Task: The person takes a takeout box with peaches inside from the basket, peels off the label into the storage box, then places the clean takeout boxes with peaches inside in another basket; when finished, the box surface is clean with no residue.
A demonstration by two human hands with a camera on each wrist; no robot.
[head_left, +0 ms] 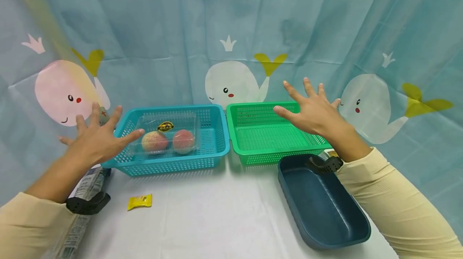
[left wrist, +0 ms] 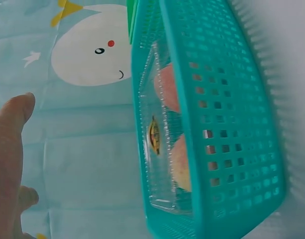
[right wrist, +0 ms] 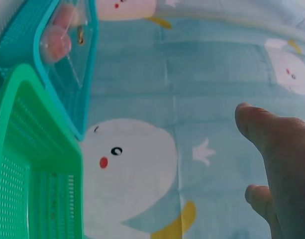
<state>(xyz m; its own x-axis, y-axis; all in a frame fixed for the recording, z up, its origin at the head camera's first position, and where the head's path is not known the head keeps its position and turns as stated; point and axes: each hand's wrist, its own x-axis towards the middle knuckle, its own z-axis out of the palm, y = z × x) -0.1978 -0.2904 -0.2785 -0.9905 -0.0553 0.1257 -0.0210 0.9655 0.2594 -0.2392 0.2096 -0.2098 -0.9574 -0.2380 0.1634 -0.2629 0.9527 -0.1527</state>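
Observation:
My left hand is raised with fingers spread, in front of the left end of a blue basket. In that basket lies a clear plastic box with a dark label and two peaches inside. The left wrist view shows the box behind the basket's wall. My right hand, also spread and holding nothing, is held up over the right part of a green basket. Below its wrist stands a dark blue tub, with nothing seen inside.
A small yellow wrapped packet lies on the white table. Under the left forearm is a long printed package, partly hidden. A small white item shows behind the tub. A whale-print curtain hangs at the back.

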